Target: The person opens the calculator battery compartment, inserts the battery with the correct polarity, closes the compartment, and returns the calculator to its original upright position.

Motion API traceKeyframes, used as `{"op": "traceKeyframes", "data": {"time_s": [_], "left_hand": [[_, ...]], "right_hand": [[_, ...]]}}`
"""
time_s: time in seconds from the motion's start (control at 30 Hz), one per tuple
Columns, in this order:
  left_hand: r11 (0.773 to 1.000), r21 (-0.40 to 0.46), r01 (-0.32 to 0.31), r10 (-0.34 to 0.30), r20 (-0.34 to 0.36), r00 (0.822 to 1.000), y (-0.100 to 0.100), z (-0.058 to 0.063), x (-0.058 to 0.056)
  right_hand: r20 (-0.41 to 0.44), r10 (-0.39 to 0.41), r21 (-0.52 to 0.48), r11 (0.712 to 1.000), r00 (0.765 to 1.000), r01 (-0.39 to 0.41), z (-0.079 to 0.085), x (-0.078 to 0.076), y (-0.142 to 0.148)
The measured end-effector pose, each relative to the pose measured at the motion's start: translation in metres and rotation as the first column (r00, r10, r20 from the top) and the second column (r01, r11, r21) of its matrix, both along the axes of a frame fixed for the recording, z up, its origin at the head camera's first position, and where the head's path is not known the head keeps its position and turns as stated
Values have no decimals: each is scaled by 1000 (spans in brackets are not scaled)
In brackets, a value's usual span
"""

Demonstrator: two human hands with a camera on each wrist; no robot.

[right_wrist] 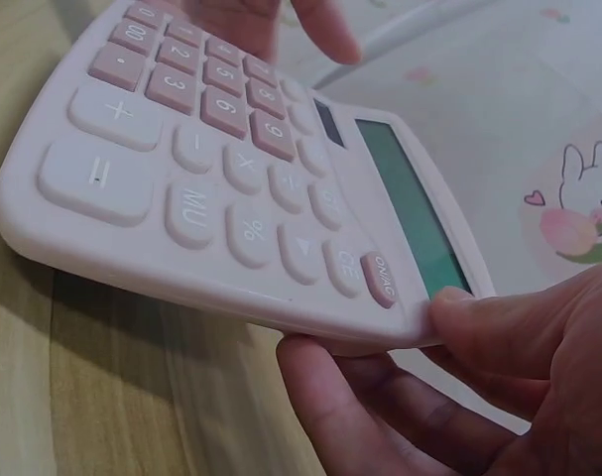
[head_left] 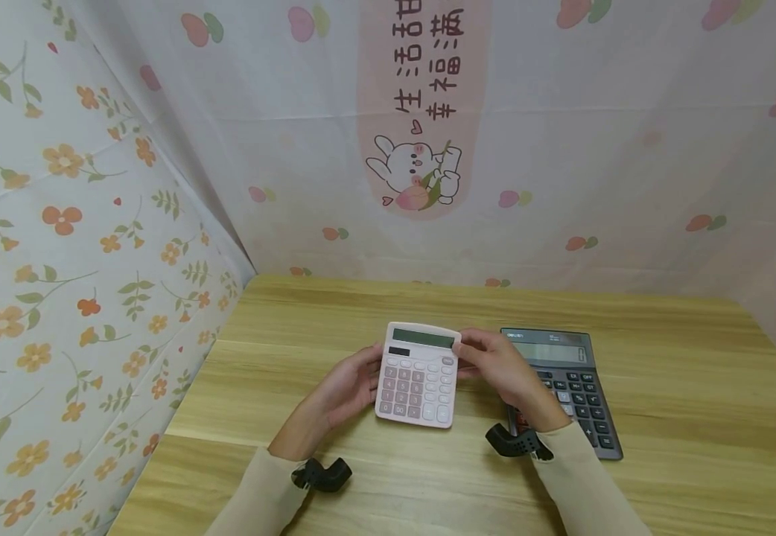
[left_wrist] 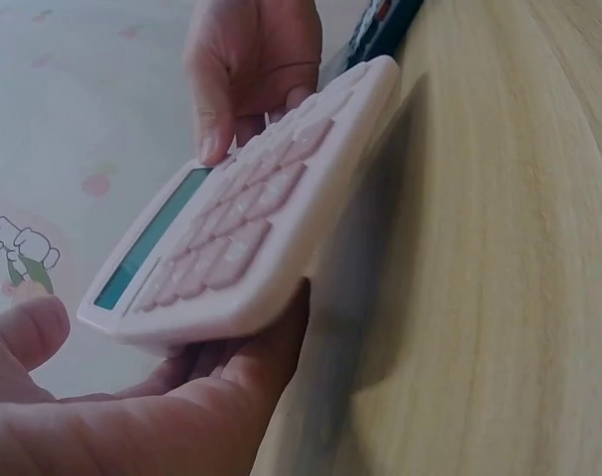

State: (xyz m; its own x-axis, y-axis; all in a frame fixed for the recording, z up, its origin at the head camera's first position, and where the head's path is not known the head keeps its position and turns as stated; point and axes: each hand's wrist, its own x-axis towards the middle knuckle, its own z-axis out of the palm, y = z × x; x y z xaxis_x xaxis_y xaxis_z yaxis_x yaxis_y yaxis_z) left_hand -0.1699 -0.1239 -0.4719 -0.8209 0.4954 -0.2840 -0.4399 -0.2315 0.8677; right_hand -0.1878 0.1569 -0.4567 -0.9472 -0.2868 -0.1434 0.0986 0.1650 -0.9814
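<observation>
A pale pink calculator (head_left: 418,372), with darker pink number keys and a green screen, is held up off the table, its keys facing the person. My right hand (head_left: 498,366) pinches its upper right corner. In the right wrist view the thumb (right_wrist: 504,322) lies on the front beside the screen, fingers underneath. My left hand (head_left: 348,387) is at the opposite side edge. The left wrist view has its fingers beneath the calculator, partly hidden, and its thumb (left_wrist: 28,337) raised apart from it.
A larger dark grey calculator (head_left: 592,417) lies on the wooden table (head_left: 281,320) to the right, partly covered by my right hand and wrist. Black wrist mounts (head_left: 324,474) sit on both sleeves. Printed cloths (head_left: 549,149) hang behind the table and at the left.
</observation>
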Motion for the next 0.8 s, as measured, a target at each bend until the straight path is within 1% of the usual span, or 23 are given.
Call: {"op": "traceKeyframes", "data": {"time_s": [0.17,0.33,0.57,0.8], "left_hand": [[1000,-13,1,0,2,1000,0,-3,-1],[1000,-25,9,-9,-4,1000,-1,-5,-1],[999,-34,13,-13,-3,1000,-1,-5,0],[999,-44,9,-10,-12,1000,-1,-6,-1]], "right_hand": [[14,5,1,1000,1000,-5,-4,0,-1],[14,-6,19,1000,1000,6,-4,0,-2],[20,-25,63,998,999,24,-4,0,-2],[24,-46,84,995,999,44,-6,0,-3]]}}
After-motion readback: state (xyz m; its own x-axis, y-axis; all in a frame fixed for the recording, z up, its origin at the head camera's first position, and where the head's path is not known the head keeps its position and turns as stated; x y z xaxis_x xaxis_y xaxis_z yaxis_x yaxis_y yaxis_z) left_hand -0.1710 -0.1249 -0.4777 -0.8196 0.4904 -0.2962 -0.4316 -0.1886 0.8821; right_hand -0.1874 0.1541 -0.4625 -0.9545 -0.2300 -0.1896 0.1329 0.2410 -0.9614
